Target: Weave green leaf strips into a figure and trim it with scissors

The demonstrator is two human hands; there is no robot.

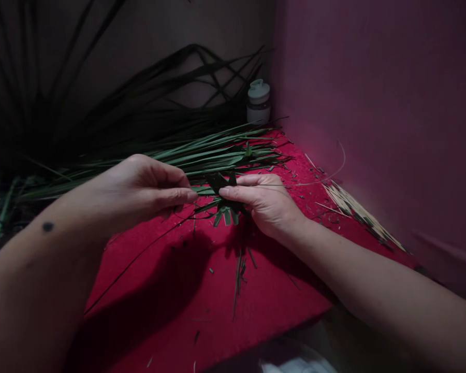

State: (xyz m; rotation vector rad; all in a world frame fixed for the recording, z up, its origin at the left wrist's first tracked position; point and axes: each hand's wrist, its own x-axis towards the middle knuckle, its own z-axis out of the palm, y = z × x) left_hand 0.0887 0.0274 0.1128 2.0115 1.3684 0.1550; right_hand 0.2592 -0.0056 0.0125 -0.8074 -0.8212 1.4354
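My right hand (pixel 270 204) pinches a small woven piece of green leaf strips (pixel 227 212) between thumb and fingers, above the red cloth. Short cut ends fan out below my thumb. To the left, my left hand (pixel 155 191) is closed, its thumb and forefinger pinching a green leaf strip (pixel 205 191) that runs into the woven piece. A thin strand trails from the work down to the lower left, and another thin fibre curves off to the right past my right hand. My left hand's other fingers are partly hidden.
Long green leaves (pixel 202 153) lie in a pile behind my hands. A white lidded bottle (pixel 258 103) stands at the back corner. Pale thin sticks (pixel 361 215) lie along the pink wall. Leaf scraps are scattered over the red cloth (pixel 217 305), whose front edge is near me.
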